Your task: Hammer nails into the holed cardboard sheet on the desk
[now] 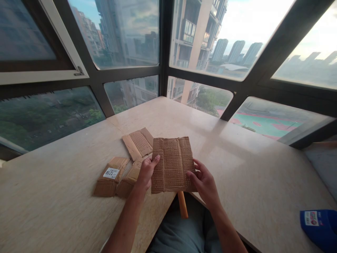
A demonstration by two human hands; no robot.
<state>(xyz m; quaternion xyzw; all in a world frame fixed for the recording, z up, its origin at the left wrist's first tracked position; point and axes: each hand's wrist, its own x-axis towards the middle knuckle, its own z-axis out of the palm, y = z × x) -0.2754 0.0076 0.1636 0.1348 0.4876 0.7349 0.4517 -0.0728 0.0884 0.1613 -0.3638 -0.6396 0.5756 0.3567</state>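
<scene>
I hold up a brown cardboard sheet dotted with rows of small punched holes, just above the near edge of a beige stone table. My left hand grips its left edge, thumb on the front. My right hand pinches the lower right edge. A wooden handle sticks out below the sheet, its upper part hidden behind the cardboard.
On the table to the left lie another perforated cardboard piece, a folded piece with a white label reading 1218 and a further folded piece. A blue object sits at the right front. Large windows surround the table's far corner.
</scene>
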